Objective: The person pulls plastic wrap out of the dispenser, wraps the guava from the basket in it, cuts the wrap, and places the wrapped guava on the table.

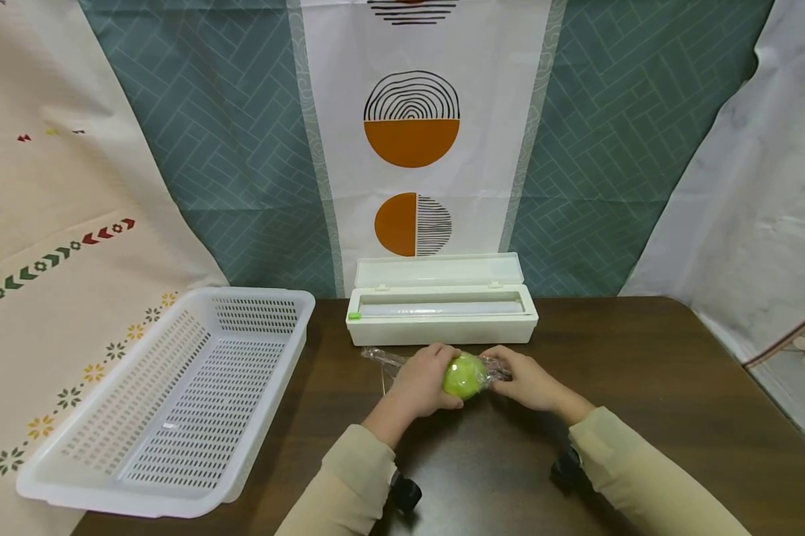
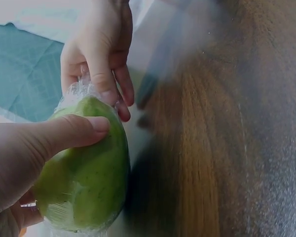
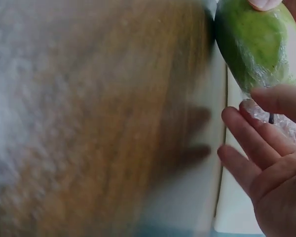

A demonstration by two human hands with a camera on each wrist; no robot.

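Observation:
An oval green fruit (image 1: pixel 465 376) in clear plastic wrap is held just above the dark tabletop. My left hand (image 1: pixel 424 381) grips it from the left, its thumb (image 2: pixel 89 129) laid along the upper side and the other fingers partly hidden behind. Crumpled plastic wrap (image 3: pixel 256 111) gathers at the fruit's right end, where my right hand (image 1: pixel 528 378) pinches it between thumb and fingers. On the left side, a twisted tail of wrap (image 1: pixel 383 357) sticks out past my left hand.
Behind the hands stands a white wrap dispenser box (image 1: pixel 442 331), lid raised, a roll of film (image 1: pixel 442 308) inside. A white slotted plastic basket (image 1: pixel 251 439) sits to the left. Patterned cloth (image 1: pixel 241 149) hangs at the back of the wooden table (image 1: pixel 643 387).

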